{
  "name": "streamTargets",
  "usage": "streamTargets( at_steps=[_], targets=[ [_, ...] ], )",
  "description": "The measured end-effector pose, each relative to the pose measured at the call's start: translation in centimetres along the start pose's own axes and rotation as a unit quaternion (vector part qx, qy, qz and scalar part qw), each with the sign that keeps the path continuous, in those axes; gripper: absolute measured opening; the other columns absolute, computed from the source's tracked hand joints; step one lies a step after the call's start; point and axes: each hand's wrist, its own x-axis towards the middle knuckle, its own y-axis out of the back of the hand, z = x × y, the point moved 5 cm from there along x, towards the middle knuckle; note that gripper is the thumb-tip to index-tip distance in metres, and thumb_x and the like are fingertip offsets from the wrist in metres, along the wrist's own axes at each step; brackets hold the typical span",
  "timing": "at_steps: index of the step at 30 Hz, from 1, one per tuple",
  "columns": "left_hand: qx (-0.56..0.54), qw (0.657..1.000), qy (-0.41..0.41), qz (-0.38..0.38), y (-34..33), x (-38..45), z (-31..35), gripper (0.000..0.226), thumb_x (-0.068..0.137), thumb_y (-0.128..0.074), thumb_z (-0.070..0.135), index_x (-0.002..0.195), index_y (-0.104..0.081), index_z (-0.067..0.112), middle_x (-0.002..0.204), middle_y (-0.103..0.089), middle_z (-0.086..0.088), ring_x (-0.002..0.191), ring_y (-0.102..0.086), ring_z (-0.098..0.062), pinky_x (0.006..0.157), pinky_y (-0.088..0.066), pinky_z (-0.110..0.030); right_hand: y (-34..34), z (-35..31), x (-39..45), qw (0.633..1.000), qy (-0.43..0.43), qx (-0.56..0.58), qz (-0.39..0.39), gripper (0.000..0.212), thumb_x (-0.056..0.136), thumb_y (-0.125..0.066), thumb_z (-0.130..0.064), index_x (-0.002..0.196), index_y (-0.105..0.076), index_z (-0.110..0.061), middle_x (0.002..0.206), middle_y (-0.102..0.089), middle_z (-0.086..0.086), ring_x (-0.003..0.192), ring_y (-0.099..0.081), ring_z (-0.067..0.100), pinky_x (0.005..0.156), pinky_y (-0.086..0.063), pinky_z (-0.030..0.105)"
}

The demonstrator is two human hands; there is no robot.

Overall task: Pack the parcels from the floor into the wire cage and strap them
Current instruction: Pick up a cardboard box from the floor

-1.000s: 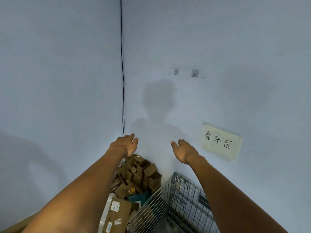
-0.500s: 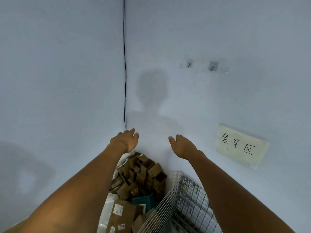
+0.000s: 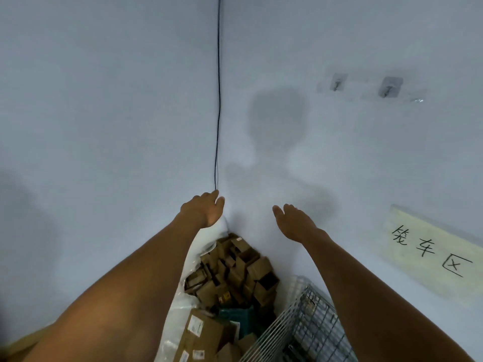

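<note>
Both my arms reach forward toward a white wall corner. My left hand (image 3: 205, 211) and my right hand (image 3: 294, 222) are held out with relaxed fingers and hold nothing. Far below them, a pile of small brown cardboard parcels (image 3: 235, 270) lies in the corner on the floor. A larger labelled carton (image 3: 201, 333) sits nearer me beside clear plastic wrap (image 3: 175, 317). The wire cage (image 3: 308, 325) shows only its top rim and mesh wall at the bottom right, under my right forearm.
A black cable (image 3: 218, 100) runs down the wall corner to just above my left hand. Two stick-on hooks (image 3: 389, 86) and a handwritten paper sign (image 3: 431, 250) are on the right wall. A teal package (image 3: 235, 316) lies among the parcels.
The view has shifted slightly left and down, so the sign and hooks slide right. Both hands stay held out and empty, in nearly the same pose.
</note>
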Motion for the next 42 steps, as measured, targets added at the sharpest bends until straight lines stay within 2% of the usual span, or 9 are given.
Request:
streamTargets(
  at_steps=[9, 13, 17, 22, 28, 31, 35, 38, 42],
  targets=[
    [-0.033, 0.999, 0.010, -0.017, -4.9, 4.7, -4.9, 0.067, 0.107, -0.014, 0.058, 0.166, -0.017, 0.027, 0.173, -0.018, -0.003, 0.159, -0.021, -0.029, 0.129, -0.016, -0.049, -6.9, -2.3, 4.6, 0.998, 0.015, -0.012, -0.054, 0.071, 0.107, -0.018, -0.053, 0.154, -0.034, -0.002, 0.158, -0.039, 0.020, 0.142, -0.042, 0.036, 0.115, -0.033, 0.046],
    [-0.048, 0.997, 0.030, -0.047, -8.9, 6.9, -9.3, 0.069, 0.107, -0.013, 0.055, 0.156, -0.036, 0.012, 0.165, -0.035, -0.014, 0.151, -0.034, -0.035, 0.125, -0.024, -0.052, -12.7, -3.7, 6.5, 0.996, 0.061, -0.014, -0.068, 0.052, 0.109, -0.032, -0.033, 0.152, -0.033, -0.004, 0.150, -0.042, 0.026, 0.135, -0.044, 0.042, 0.109, -0.038, 0.051],
    [-0.083, 0.990, 0.060, -0.098, -15.4, 8.0, -13.6, 0.066, 0.108, -0.015, 0.049, 0.147, -0.043, 0.003, 0.155, -0.046, -0.021, 0.143, -0.042, -0.039, 0.121, -0.030, -0.051, -21.3, -4.0, 7.3, 0.990, 0.050, -0.027, -0.128, 0.059, 0.106, -0.025, -0.045, 0.148, -0.042, -0.007, 0.151, -0.046, 0.021, 0.136, -0.046, 0.038, 0.111, -0.036, 0.046],
    [-0.121, 0.976, 0.113, -0.144, -24.3, 8.9, -19.3, 0.062, 0.111, -0.016, 0.049, 0.159, -0.036, 0.017, 0.166, -0.036, -0.012, 0.152, -0.034, -0.031, 0.122, -0.024, -0.038, -31.3, -3.1, 7.4, 0.984, 0.011, 0.015, -0.178, 0.055, 0.107, -0.025, -0.044, 0.137, -0.050, -0.006, 0.139, -0.054, 0.023, 0.128, -0.051, 0.044, 0.100, -0.040, 0.045],
    [-0.152, 0.960, 0.122, -0.199, -34.8, 8.0, -25.0, 0.055, 0.112, -0.016, 0.040, 0.152, -0.043, 0.012, 0.155, -0.048, -0.018, 0.142, -0.046, -0.037, 0.111, -0.034, -0.040, -42.4, -1.5, 5.8, 0.965, -0.043, 0.047, -0.256, 0.057, 0.111, -0.026, -0.040, 0.156, -0.030, -0.005, 0.158, -0.036, 0.021, 0.144, -0.036, 0.041, 0.112, -0.033, 0.047],
    [-0.180, 0.945, 0.162, -0.220, -39.9, 7.3, -28.5, 0.057, 0.111, -0.019, 0.039, 0.151, -0.044, 0.008, 0.155, -0.048, -0.021, 0.142, -0.046, -0.039, 0.115, -0.035, -0.046, -49.2, -1.5, 5.1, 0.955, -0.084, 0.069, -0.274, 0.059, 0.109, -0.026, -0.047, 0.155, -0.034, -0.010, 0.158, -0.040, 0.016, 0.144, -0.038, 0.036, 0.113, -0.032, 0.046],
    [-0.238, 0.908, 0.254, -0.233, -48.1, 6.3, -34.1, 0.069, 0.106, -0.015, 0.056, 0.152, -0.047, 0.016, 0.156, -0.049, -0.016, 0.142, -0.047, -0.032, 0.105, -0.030, -0.036, -59.1, -0.8, 4.2, 0.935, -0.102, 0.083, -0.328, 0.058, 0.104, -0.023, -0.056, 0.142, -0.045, -0.018, 0.145, -0.051, 0.012, 0.137, -0.046, 0.034, 0.106, -0.032, 0.040],
    [-0.280, 0.881, 0.301, -0.235, -54.5, 6.2, -37.6, 0.071, 0.105, -0.013, 0.058, 0.151, -0.048, 0.016, 0.156, -0.050, -0.014, 0.141, -0.047, -0.029, 0.098, -0.023, -0.030, -65.7, 1.2, 5.0, 0.925, -0.120, 0.054, -0.356, 0.062, 0.094, -0.018, -0.067, 0.135, -0.044, -0.028, 0.145, -0.050, 0.007, 0.135, -0.047, 0.034, 0.113, -0.031, 0.059],
    [-0.350, 0.827, 0.358, -0.257, -64.0, 6.4, -40.8, 0.074, 0.102, -0.016, 0.062, 0.156, -0.043, 0.020, 0.159, -0.046, -0.013, 0.145, -0.045, -0.029, 0.117, -0.029, -0.037, -73.8, 4.9, 8.1, 0.927, -0.169, 0.027, -0.335, 0.053, 0.099, -0.025, -0.058, 0.141, -0.040, -0.028, 0.148, -0.045, 0.009, 0.136, -0.043, 0.036, 0.113, -0.031, 0.060]
  ],
)
